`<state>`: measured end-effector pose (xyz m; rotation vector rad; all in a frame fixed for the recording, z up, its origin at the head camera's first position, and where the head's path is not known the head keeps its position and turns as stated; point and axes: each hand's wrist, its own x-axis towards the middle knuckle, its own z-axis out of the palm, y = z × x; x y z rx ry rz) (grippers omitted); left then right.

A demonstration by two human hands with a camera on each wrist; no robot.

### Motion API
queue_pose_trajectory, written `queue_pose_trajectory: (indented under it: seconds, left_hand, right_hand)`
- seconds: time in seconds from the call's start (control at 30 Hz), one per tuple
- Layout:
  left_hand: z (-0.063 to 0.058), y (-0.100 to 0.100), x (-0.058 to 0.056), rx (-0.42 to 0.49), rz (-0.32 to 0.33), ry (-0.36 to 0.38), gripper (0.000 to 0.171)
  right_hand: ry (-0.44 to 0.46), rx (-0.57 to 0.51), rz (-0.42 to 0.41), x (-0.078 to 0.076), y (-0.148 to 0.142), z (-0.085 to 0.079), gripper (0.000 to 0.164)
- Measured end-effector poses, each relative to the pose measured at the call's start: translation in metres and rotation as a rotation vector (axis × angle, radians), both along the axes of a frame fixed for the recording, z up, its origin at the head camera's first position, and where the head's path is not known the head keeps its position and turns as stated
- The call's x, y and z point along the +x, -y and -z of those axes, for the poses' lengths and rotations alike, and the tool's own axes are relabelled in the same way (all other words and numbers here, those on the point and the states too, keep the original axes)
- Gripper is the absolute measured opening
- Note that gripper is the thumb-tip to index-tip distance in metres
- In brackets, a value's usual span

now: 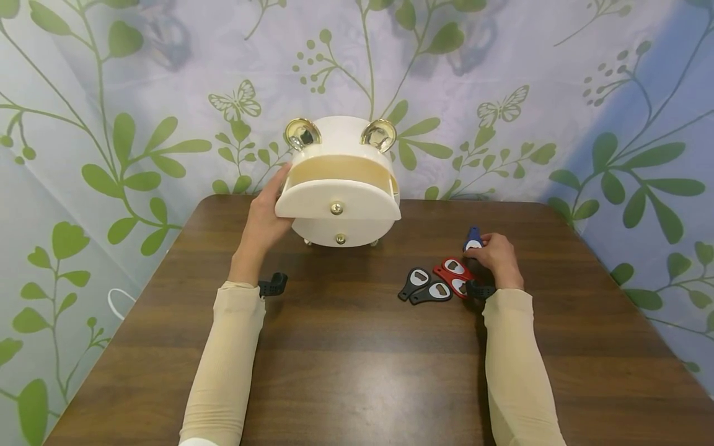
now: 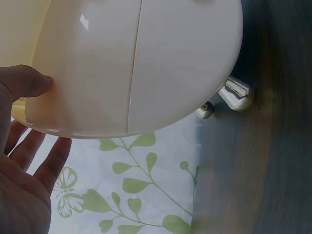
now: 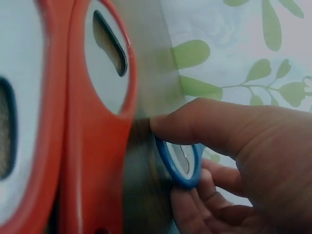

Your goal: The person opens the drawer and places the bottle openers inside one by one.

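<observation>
A: What does the left hand (image 1: pixel 263 222) have hold of?

B: It grips the left side of a white, round-bodied toy-like cabinet (image 1: pixel 305 230) with shiny gold ears (image 1: pixel 379 135), thumb on the smooth shell and fingers spread partly open around the edge. Exactly which panel the thumb presses, I cannot tell.

A: And the cabinet itself?

B: It stands on short metallic feet toward the far side of a dark brown wood-grain table (image 1: pixel 362 371). The curved upper drawer (image 1: pixel 307 198), with a small gold knob (image 1: pixel 336 208), is pulled out, baring a cream interior; the lower drawer is closed.

A: The right hand (image 1: pixel 500 255)?

B: Nearly closed, thumb and fingers pinching a blue, paddle-shaped bottle opener (image 1: pixel 474 235) with a pale oval plate, to the right of the cabinet. Whether the opener touches the table is unclear.

A: What lies nearby?

B: Two red bottle openers (image 1: pixel 450 267) of the same shape, side by side just nearer the wearer, and two black bottle openers (image 1: pixel 415 285) to their left. Behind hangs a pale cloth printed with green leaves (image 1: pixel 143 181) and butterflies (image 1: pixel 237 101).
</observation>
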<state>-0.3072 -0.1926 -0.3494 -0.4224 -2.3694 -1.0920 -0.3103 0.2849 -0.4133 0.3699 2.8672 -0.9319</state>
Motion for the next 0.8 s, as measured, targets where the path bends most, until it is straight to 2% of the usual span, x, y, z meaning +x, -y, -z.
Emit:
queue_pose_trajectory:
  seconds: [0.1, 0.3, 0.6, 0.8]
  left_hand:
    - [0.0, 0.0, 0.001, 0.004, -0.002, 0.007, 0.081]
    - [-0.001, 0.001, 0.001, 0.009, -0.005, 0.021, 0.082]
    - [0.001, 0.0, 0.001, 0.017, 0.014, 0.016, 0.081]
    - [0.001, 0.0, 0.002, 0.023, 0.021, 0.01, 0.082]
  right_hand:
    - [-0.01, -0.043, 0.01, 0.0, 0.0, 0.001, 0.069]
    - [-0.109, -0.111, 0.032, 0.003, 0.001, 0.0, 0.053]
    - [-0.291, -0.27, 0.085, 0.003, 0.008, -0.01, 0.052]
    - [-0.408, -0.287, 0.096, -0.002, 0.016, -0.025, 0.051]
